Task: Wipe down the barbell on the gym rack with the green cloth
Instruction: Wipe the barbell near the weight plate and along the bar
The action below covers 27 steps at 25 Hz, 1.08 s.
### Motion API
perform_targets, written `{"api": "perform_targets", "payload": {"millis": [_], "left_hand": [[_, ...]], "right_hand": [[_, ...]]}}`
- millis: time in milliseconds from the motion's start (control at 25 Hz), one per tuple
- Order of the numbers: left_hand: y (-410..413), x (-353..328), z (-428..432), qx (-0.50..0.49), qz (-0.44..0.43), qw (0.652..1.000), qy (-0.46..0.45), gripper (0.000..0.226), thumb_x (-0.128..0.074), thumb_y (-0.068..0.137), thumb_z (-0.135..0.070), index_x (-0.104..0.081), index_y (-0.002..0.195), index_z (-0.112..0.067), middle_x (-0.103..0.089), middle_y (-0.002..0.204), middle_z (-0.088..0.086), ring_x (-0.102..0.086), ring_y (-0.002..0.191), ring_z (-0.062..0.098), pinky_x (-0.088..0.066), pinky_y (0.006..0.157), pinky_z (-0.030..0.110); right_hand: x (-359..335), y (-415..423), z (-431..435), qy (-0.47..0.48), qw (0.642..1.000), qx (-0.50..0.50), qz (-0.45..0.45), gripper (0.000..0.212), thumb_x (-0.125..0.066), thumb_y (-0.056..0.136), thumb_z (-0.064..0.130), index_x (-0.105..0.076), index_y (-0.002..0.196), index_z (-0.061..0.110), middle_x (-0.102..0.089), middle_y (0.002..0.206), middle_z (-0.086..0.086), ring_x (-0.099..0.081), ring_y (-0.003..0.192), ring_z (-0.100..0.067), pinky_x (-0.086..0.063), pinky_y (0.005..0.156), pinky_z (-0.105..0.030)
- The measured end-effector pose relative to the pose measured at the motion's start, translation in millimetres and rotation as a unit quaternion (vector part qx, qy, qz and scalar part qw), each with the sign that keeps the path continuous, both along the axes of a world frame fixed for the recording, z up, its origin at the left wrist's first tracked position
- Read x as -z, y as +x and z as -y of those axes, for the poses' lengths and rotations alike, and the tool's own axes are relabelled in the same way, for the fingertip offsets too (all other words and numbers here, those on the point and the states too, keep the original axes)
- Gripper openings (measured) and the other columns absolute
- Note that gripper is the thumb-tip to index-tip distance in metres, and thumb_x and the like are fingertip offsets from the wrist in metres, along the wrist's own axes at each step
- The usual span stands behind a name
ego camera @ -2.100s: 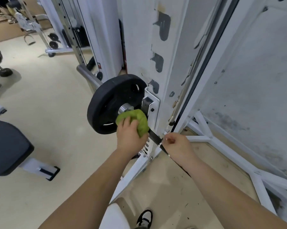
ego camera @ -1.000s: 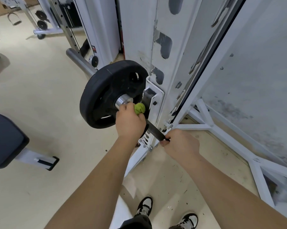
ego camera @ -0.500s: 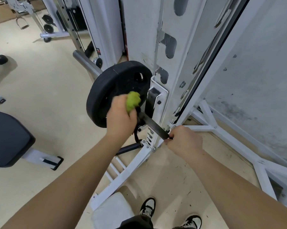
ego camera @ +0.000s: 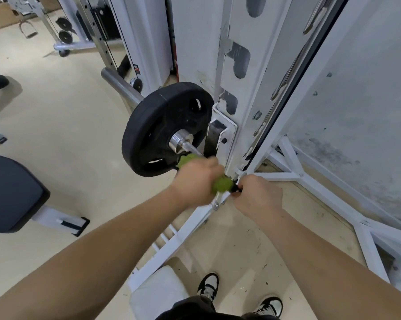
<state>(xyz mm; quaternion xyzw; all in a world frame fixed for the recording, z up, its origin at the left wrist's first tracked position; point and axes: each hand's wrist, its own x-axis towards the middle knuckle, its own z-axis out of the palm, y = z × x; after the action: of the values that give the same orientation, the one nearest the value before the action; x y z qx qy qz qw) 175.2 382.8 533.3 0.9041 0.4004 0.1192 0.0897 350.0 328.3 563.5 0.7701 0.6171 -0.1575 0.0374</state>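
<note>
The barbell (ego camera: 190,147) runs toward me from a black weight plate (ego camera: 165,128) on the white rack (ego camera: 241,93). Its chrome collar and a short bare stretch of shaft show beside the plate. My left hand (ego camera: 196,180) grips the green cloth (ego camera: 221,184), wrapped round the bar; green pokes out on both sides of the fist. My right hand (ego camera: 258,196) grips the dark bar just beyond the cloth, almost touching my left hand. The far sleeve (ego camera: 120,85) sticks out behind the plate.
A dark padded bench (ego camera: 12,192) with a white foot stands at the left. White rack base struts (ego camera: 322,188) spread across the floor at the right, against a stained wall. More gym machines (ego camera: 63,38) stand at the back left. My shoes (ego camera: 236,296) are below.
My left hand has slid the cloth along the bar away from the plate, toward my right hand. The chrome collar, covered before, now shows. My right hand keeps its grip.
</note>
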Motion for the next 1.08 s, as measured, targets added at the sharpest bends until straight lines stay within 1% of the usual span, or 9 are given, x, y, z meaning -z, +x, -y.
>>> {"api": "perform_targets", "payload": {"millis": [80,200,360,440,560,680,880,1000,1080], "left_hand": [[8,16,31,0.038,0.011,0.998,-0.055,0.027,-0.067,0.068,-0.024,-0.063,0.093,-0.015,-0.058,0.087,0.003,-0.060,0.071,0.029,-0.050,0.057,0.037],[6,22,63,-0.081,0.149,0.979,-0.111,0.030,-0.065,0.072,-0.021,-0.061,0.101,-0.016,-0.056,0.094,0.002,-0.057,0.082,0.025,-0.048,0.065,0.035],[9,-12,42,-0.313,0.362,0.876,-0.064,0.031,-0.070,0.082,-0.012,-0.055,0.108,-0.021,-0.051,0.107,0.001,-0.049,0.092,0.016,-0.037,0.071,0.024],[26,-6,33,-0.303,0.251,0.919,-0.003,0.037,-0.071,0.082,-0.025,-0.061,0.117,-0.020,-0.055,0.118,0.006,-0.051,0.101,0.025,-0.041,0.085,0.033],[49,12,32,-0.304,0.087,0.949,-0.004,0.047,-0.064,0.075,-0.037,-0.065,0.121,-0.025,-0.058,0.121,0.011,-0.055,0.103,0.035,-0.042,0.094,0.049],[72,14,52,-0.288,0.098,0.952,-0.020,0.042,-0.062,0.075,-0.033,-0.068,0.115,-0.023,-0.058,0.116,0.011,-0.054,0.098,0.036,-0.044,0.083,0.045],[63,15,55,-0.043,0.060,0.997,0.004,0.046,-0.064,0.071,-0.021,-0.070,0.117,-0.021,-0.063,0.109,0.008,-0.056,0.094,0.035,-0.049,0.074,0.040],[50,9,25,-0.235,0.042,0.971,0.029,0.048,-0.070,0.071,-0.014,-0.069,0.119,-0.018,-0.063,0.113,0.012,-0.056,0.100,0.038,-0.048,0.079,0.046],[70,12,56,-0.218,0.058,0.974,0.011,0.050,-0.066,0.068,-0.015,-0.070,0.118,-0.021,-0.063,0.116,0.008,-0.054,0.103,0.037,-0.047,0.080,0.046]], "right_hand": [[-2,1,1,-0.011,1.000,0.007,0.002,0.010,-0.061,0.085,0.026,-0.068,0.091,0.029,-0.064,0.076,0.005,-0.060,0.072,-0.024,-0.041,0.059,-0.025],[-4,6,2,-0.013,1.000,0.019,-0.015,0.014,-0.063,0.088,0.037,-0.074,0.094,0.031,-0.070,0.081,0.005,-0.066,0.078,-0.023,-0.050,0.067,-0.027],[-2,13,5,-0.019,0.995,0.042,-0.088,0.030,-0.072,0.084,0.052,-0.076,0.107,0.034,-0.072,0.089,0.007,-0.067,0.083,-0.020,-0.052,0.070,-0.029],[-5,23,12,-0.011,0.991,0.057,-0.119,0.046,-0.074,0.080,0.056,-0.070,0.120,0.033,-0.071,0.102,0.006,-0.067,0.093,-0.021,-0.053,0.073,-0.032],[-12,46,33,-0.035,0.995,0.045,-0.080,0.030,-0.073,0.082,0.052,-0.071,0.098,0.027,-0.068,0.090,0.006,-0.066,0.086,-0.021,-0.053,0.069,-0.031],[-11,52,53,-0.067,0.995,0.051,-0.057,0.018,-0.073,0.084,0.043,-0.070,0.082,0.026,-0.065,0.075,0.005,-0.066,0.075,-0.020,-0.046,0.057,-0.027],[-4,49,59,-0.031,0.997,0.059,-0.047,0.013,-0.069,0.086,0.037,-0.071,0.085,0.025,-0.064,0.076,0.004,-0.064,0.075,-0.021,-0.049,0.060,-0.028],[-5,48,58,-0.034,0.996,0.064,-0.049,0.012,-0.070,0.086,0.038,-0.073,0.084,0.027,-0.064,0.070,0.006,-0.065,0.069,-0.017,-0.047,0.057,-0.026],[-5,48,58,-0.037,0.995,0.074,-0.049,0.012,-0.071,0.084,0.037,-0.071,0.079,0.026,-0.064,0.068,0.005,-0.065,0.068,-0.019,-0.045,0.056,-0.025]]}}
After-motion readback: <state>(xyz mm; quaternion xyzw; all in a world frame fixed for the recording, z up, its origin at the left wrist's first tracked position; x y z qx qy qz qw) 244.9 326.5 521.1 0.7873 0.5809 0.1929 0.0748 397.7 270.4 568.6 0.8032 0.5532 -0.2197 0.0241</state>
